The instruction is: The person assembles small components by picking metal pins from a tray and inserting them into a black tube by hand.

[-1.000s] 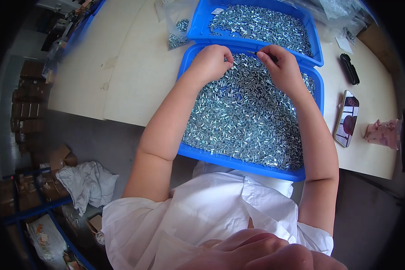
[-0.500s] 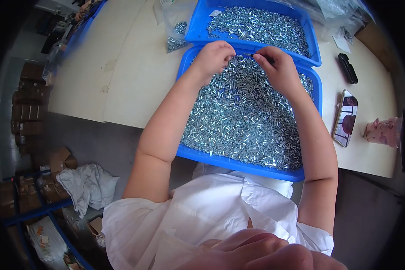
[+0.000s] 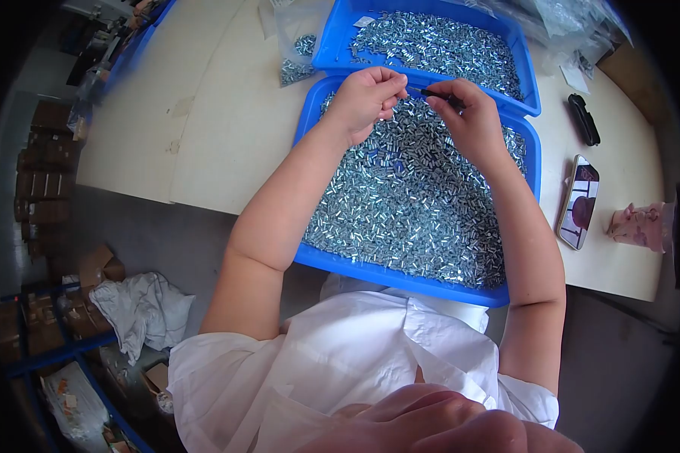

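Above the near blue bin [image 3: 533, 162], heaped with small shiny metal pieces [image 3: 408, 211], both my hands work close together. My left hand [image 3: 369, 102] is closed in a pinch, its thumb and fingertips meeting near the bin's far rim; I cannot tell what small thing it grips. In my right hand [image 3: 468, 113] is a thin tool with a black handle [image 3: 438, 95], the fingers wrapped round it. Its slim tip points left and reaches my left fingertips.
Behind stands a second blue bin [image 3: 326, 53] of similar pieces. A clear bag [image 3: 298, 57] with more lies to its left. On the right are a black case [image 3: 583, 119], a phone [image 3: 579, 202] and a pink cup [image 3: 638, 226]. Boxes [image 3: 49, 189] are stacked at far left.
My left hand has shifted slightly right, closer to the tool's tip. The tool in my right hand shows more of its black handle now; the right hand has hardly moved.
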A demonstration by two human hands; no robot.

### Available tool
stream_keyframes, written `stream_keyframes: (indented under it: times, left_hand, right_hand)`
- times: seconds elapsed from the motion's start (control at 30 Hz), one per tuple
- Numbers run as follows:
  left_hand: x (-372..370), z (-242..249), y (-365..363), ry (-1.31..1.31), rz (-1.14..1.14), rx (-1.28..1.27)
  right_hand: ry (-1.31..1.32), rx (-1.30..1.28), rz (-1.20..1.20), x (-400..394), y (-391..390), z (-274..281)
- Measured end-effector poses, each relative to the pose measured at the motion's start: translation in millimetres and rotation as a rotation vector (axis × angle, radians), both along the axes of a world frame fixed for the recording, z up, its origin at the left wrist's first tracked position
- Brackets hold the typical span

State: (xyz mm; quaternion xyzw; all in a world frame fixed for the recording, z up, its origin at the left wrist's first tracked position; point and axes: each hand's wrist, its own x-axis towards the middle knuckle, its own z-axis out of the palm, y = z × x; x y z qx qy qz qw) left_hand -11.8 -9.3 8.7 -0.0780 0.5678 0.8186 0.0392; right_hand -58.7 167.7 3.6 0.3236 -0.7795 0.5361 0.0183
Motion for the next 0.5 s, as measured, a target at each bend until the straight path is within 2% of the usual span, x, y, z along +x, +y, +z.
stream_keyframes:
  times: [0.2, 0.33, 0.4, 0.5]
  left_hand:
    - [-1.4, -6.4, 3.2, -0.001, 0.031, 0.147]
    - [-1.1, -9.4, 10.0, 0.016, 0.043, 0.144]
    - [-1.7, -10.4, 10.8, 0.031, 0.063, 0.322]
    - [-1.8, -11.2, 10.5, 0.027, 0.072, 0.393]
  right_hand:
    - [0.055, 0.0, -0.01, 1.7, -1.2, 0.0]
    - [0.011, -0.052, -0.02, 1.6, -2.2, -1.1]
    - [-0.036, -0.079, -0.02, 1.2, -2.6, -2.7]
    - [-0.071, -0.116, -0.011, -0.1, -3.4, -6.2]
